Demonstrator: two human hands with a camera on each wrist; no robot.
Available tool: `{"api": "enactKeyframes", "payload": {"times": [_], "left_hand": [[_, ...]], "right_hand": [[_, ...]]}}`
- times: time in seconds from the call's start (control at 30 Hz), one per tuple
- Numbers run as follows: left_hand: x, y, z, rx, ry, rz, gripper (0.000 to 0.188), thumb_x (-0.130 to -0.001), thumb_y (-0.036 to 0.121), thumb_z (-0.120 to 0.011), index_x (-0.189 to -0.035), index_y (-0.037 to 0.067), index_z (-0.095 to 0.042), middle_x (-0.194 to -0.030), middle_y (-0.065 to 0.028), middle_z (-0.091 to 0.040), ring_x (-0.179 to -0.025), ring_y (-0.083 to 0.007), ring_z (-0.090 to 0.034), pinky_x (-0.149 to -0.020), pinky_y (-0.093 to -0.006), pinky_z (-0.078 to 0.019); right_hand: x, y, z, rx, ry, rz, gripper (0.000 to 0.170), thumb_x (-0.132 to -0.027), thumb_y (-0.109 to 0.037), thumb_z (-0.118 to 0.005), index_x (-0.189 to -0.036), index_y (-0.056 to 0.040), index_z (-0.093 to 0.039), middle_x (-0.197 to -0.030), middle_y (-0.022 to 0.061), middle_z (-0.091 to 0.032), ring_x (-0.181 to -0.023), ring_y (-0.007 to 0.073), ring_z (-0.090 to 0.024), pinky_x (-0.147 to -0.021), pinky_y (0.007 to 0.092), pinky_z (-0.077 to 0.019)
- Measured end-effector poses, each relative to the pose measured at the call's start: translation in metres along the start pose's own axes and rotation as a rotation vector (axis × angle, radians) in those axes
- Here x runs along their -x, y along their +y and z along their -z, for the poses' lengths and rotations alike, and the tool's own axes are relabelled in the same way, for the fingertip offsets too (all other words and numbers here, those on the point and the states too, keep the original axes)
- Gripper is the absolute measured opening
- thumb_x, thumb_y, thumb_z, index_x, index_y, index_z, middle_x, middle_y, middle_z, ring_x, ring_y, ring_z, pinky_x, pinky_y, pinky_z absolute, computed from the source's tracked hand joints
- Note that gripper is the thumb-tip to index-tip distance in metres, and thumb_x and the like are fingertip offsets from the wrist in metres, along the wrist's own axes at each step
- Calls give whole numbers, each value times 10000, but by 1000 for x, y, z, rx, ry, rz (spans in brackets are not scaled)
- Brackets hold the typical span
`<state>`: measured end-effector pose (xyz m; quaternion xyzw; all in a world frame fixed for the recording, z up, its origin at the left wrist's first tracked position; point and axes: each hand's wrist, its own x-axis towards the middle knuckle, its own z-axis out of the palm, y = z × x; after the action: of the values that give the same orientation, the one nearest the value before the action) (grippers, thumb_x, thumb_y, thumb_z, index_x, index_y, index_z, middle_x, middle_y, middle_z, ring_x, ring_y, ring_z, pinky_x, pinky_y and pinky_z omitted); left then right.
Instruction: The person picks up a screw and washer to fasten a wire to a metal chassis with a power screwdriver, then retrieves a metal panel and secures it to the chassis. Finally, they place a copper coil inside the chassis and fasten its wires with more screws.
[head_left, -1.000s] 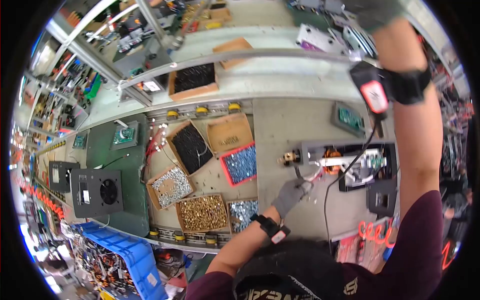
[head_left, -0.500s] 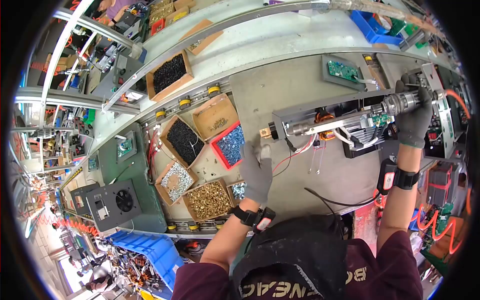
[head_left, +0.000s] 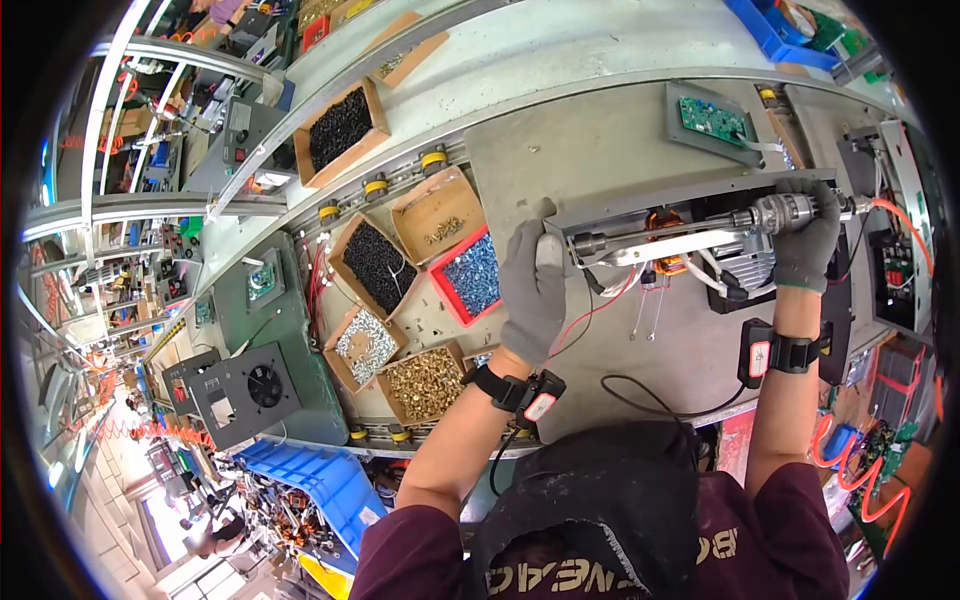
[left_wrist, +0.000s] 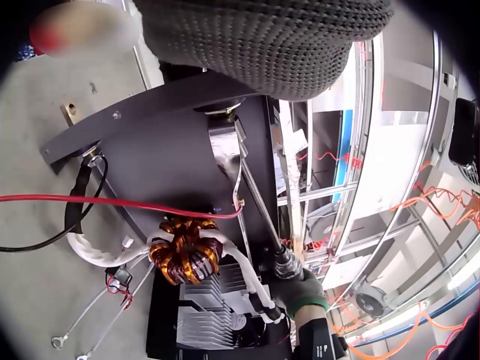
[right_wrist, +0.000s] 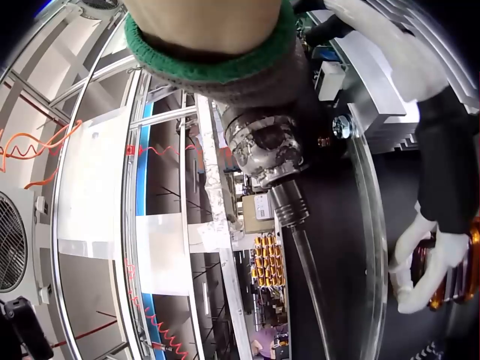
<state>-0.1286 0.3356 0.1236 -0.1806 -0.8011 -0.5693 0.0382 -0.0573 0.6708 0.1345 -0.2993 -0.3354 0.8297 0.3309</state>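
Nearest me, right grip (head_left: 803,255), gloved, wrapped firmly round the metal body of a driver (head_left: 775,213). Left grip (head_left: 533,300), also gloved, lies at the outer side of the chassis end panel; whether its fingers pinch anything I can't tell — the glove hides them.

Chassis (left_wrist: 180,165) sits on the counter (head_left: 590,150) between the two. Driver's long shaft (head_left: 660,233) runs lengthwise through it, tip at the panel's inner side, contact unclear. Copper coil (left_wrist: 187,251) and finned heat sink (left_wrist: 214,311) below the shaft.

Change: a second ago the right grip was raised high; half a second ago the left was beside the red tray (head_left: 448,297), short of the panel. Now both ends of the work are attended. I'd judge a fastening in hand, left side steadying; a slipping tip seems the risk.

Beyond: circuit board (head_left: 712,118) near the counter's far edge; further off, a box of black screws (head_left: 380,115).
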Motion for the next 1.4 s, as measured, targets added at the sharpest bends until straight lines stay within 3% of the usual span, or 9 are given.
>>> {"api": "enactKeyframes", "payload": {"times": [0.73,0.8,0.83,1.03,1.07,1.13,1.2,1.33,1.4], "left_hand": [[-4,-4,4,-82,4,-3,277,-894,156,-469,-1102,-13,-540,-1081,-183,-595,-954,-358,-577,-807,-371,-474],[-5,0,8,-107,-56,18,322,-930,150,-441,-1186,-35,-509,-1114,-175,-596,-989,-269,-602,-837,-299,-459],[-6,1,8,-96,-41,5,322,-930,150,-441,-1186,-35,-509,-1114,-175,-596,-989,-269,-602,-837,-299,-459],[5,-10,5,-157,15,-31,401,-804,125,-527,-1201,73,-523,-1070,-163,-576,-999,-378,-543,-818,-416,-468],[7,-15,2,-181,35,-61,431,-790,121,-536,-1219,86,-516,-1063,-159,-574,-998,-375,-542,-824,-424,-464],[6,-24,-4,-165,20,-25,436,-805,158,-538,-1236,104,-509,-1082,-157,-567,-1009,-366,-535,-847,-429,-455],[3,0,8,-125,-34,61,435,-823,201,-530,-1249,116,-504,-1139,-146,-549,-1043,-350,-523,-859,-431,-447],[2,9,11,-187,-47,96,421,-850,242,-510,-1254,124,-507,-1163,-129,-548,-1035,-338,-531,-847,-405,-453],[9,37,21,-626,100,-160,416,-864,245,-498,-1264,130,-504,-1171,-120,-559,-1051,-314,-539,-841,-382,-452]], "right_hand": [[-14,-4,5,-49,-35,-25,200,-885,-194,-479,-831,-16,-554,-835,129,-618,-810,269,-619,-771,415,-524],[-11,-12,0,-121,-145,-86,237,-893,-217,-493,-878,6,-572,-871,142,-623,-841,283,-619,-791,427,-518],[8,-24,-31,-55,-60,-30,267,-904,-224,-505,-963,23,-587,-920,155,-628,-879,295,-618,-832,430,-508],[65,-135,-182,221,-764,194,262,-906,-227,-529,-1054,-23,-601,-966,93,-640,-942,214,-624,-871,376,-502],[83,-129,-221,296,-757,508,291,-932,-182,-483,-1126,9,-586,-983,88,-632,-914,169,-611,-825,306,-481],[119,-132,-296,462,-1040,352,276,-926,-165,-477,-1086,29,-590,-975,93,-626,-886,149,-601,-774,279,-463],[147,-101,-369,747,-770,1001,277,-847,-211,-574,-1011,12,-596,-798,63,-620,-751,173,-611,-679,303,-492],[139,-57,-492,775,-768,978,318,-723,-217,-715,-960,-28,-617,-840,72,-634,-746,142,-587,-687,295,-468],[127,-30,-533,912,-725,1073,384,-717,-278,-673,-992,-21,-598,-895,131,-647,-778,219,-624,-735,347,-485]]}}
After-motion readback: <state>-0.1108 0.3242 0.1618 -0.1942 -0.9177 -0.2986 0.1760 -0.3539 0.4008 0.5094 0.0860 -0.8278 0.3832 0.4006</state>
